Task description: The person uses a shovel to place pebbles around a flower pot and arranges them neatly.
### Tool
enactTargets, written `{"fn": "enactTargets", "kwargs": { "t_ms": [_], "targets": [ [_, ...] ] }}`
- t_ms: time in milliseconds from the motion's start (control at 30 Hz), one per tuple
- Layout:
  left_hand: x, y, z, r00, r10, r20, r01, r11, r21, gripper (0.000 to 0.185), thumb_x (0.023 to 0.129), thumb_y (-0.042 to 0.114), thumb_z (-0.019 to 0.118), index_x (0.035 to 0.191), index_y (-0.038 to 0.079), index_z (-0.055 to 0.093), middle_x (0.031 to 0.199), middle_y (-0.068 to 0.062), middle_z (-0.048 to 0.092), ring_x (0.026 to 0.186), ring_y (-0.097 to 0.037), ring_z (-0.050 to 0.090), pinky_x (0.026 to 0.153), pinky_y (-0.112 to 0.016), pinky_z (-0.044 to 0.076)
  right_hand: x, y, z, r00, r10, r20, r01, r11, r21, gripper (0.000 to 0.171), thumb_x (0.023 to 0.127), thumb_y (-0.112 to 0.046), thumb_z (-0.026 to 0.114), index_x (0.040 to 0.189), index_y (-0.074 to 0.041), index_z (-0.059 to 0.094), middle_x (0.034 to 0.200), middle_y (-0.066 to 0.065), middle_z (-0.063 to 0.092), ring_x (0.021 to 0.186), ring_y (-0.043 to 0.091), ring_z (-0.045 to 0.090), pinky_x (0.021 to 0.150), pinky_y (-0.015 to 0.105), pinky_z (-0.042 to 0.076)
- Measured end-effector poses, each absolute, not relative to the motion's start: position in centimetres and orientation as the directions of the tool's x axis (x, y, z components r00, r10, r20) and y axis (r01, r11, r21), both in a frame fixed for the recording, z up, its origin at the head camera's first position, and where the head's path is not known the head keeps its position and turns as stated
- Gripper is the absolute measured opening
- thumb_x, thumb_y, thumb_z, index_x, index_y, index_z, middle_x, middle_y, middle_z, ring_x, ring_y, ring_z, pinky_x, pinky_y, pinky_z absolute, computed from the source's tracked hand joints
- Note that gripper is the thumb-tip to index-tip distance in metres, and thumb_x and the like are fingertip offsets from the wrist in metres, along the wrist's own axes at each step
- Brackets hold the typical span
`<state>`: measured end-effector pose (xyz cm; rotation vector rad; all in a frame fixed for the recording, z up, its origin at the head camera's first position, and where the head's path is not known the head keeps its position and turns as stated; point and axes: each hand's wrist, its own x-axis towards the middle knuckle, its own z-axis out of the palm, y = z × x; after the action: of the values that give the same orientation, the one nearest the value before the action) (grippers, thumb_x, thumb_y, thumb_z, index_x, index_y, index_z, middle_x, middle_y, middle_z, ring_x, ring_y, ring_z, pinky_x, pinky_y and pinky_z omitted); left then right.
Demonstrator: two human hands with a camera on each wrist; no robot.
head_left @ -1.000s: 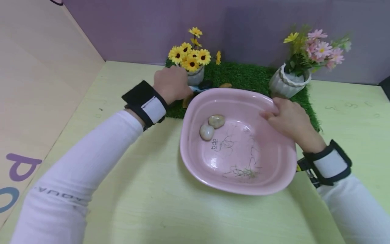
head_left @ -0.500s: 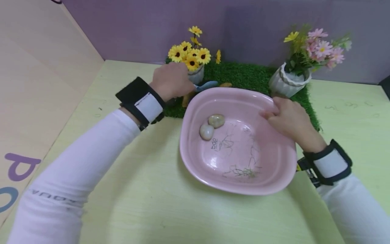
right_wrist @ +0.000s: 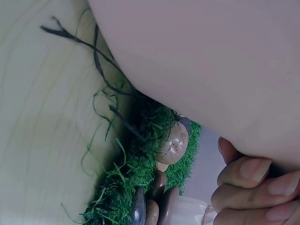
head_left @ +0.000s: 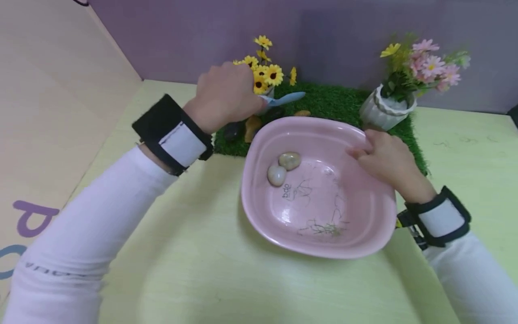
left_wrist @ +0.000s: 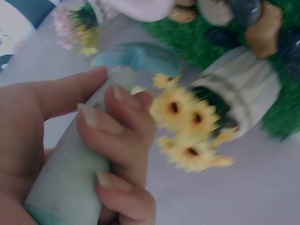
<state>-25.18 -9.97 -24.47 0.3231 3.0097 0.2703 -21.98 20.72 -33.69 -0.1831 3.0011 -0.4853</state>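
My left hand (head_left: 226, 96) grips the pale handle (left_wrist: 70, 178) of a small trowel. Its blue blade (head_left: 284, 98) points right, raised above the green grass mat (head_left: 336, 101) beside the sunflower pot (head_left: 267, 74). My right hand (head_left: 384, 157) holds the far right rim of a pink bowl (head_left: 323, 245), which is tilted up off the table. The right wrist view shows my fingers (right_wrist: 248, 187) curled under the bowl's underside (right_wrist: 211, 70). Two pale pebbles (head_left: 283, 167) and some loose grass strands (head_left: 323, 228) lie inside the bowl.
A white pot of pink flowers (head_left: 386, 108) stands at the mat's right end. Brown and dark stones (head_left: 247, 128) lie on the mat's left front, and another stone (head_left: 301, 113) sits behind the bowl. Purple walls close off the back, a beige panel the left.
My left hand has risen from the mat with the trowel, bringing the blue blade up into view. The right hand and bowl have hardly moved.
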Motion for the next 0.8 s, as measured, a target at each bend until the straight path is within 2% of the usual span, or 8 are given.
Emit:
{"fn": "enactTargets", "kwargs": {
  "t_ms": [167,333,433,600,700,800],
  "targets": [
    [-24.5,-9.8,-23.0,-0.972,0.219,-0.082,0.213,0.974,0.077,0.048,0.09,0.053,0.061,0.063,0.015,0.05,0.055,0.004,0.034,0.051,-0.016,0.043,0.046,-0.028,0.036,-21.9,21.1,-33.6,-0.988,-0.138,-0.066,-0.11,0.941,-0.32,0.039,0.097,-0.041,0.057,0.084,-0.007,0.044,0.068,0.012,0.046,0.065,0.031,0.049,0.056,0.037,0.035],
    [-23.8,-10.8,-23.4,-0.962,0.258,-0.086,0.26,0.966,-0.013,0.053,0.085,0.07,0.056,0.067,0.021,0.058,0.06,0.003,0.044,0.058,-0.018,0.052,0.045,-0.028,0.039,-21.9,21.1,-33.6,-0.988,-0.146,-0.045,-0.124,0.937,-0.328,0.039,0.097,-0.041,0.057,0.082,-0.008,0.043,0.066,0.01,0.043,0.064,0.031,0.048,0.056,0.036,0.034],
    [-22.1,-11.2,-23.1,-0.941,0.307,-0.145,0.316,0.948,-0.048,0.046,0.087,0.064,0.057,0.067,0.023,0.061,0.062,0.003,0.049,0.057,-0.018,0.053,0.045,-0.029,0.04,-22.0,21.0,-33.7,-0.988,-0.149,-0.042,-0.127,0.936,-0.329,0.04,0.097,-0.041,0.058,0.081,-0.008,0.041,0.065,0.009,0.04,0.063,0.03,0.046,0.056,0.036,0.033],
    [-18.7,-10.2,-22.2,-0.893,0.362,-0.268,0.405,0.905,-0.126,0.03,0.093,0.038,0.055,0.07,0.02,0.06,0.061,0.002,0.047,0.057,-0.018,0.052,0.046,-0.033,0.044,-22.1,21.0,-33.8,-0.988,-0.148,-0.046,-0.125,0.936,-0.329,0.041,0.096,-0.041,0.058,0.08,-0.008,0.041,0.066,0.01,0.041,0.065,0.031,0.047,0.057,0.037,0.034],
    [-17.2,-9.1,-21.7,-0.857,0.386,-0.34,0.46,0.872,-0.168,0.028,0.096,0.038,0.054,0.076,0.019,0.061,0.063,0.002,0.051,0.06,-0.018,0.055,0.05,-0.033,0.046,-22.1,21.0,-33.9,-0.987,-0.151,-0.049,-0.127,0.936,-0.329,0.04,0.097,-0.041,0.058,0.08,-0.008,0.041,0.066,0.01,0.042,0.065,0.031,0.047,0.057,0.037,0.034],
    [-16.1,-8.1,-21.3,-0.822,0.39,-0.414,0.495,0.85,-0.182,0.035,0.095,0.053,0.053,0.085,0.021,0.064,0.071,0.003,0.06,0.067,-0.018,0.059,0.058,-0.033,0.047,-22.1,21.0,-33.9,-0.987,-0.153,-0.054,-0.127,0.935,-0.331,0.04,0.097,-0.041,0.058,0.08,-0.008,0.041,0.066,0.01,0.042,0.064,0.031,0.048,0.056,0.036,0.034]
  ]
}}
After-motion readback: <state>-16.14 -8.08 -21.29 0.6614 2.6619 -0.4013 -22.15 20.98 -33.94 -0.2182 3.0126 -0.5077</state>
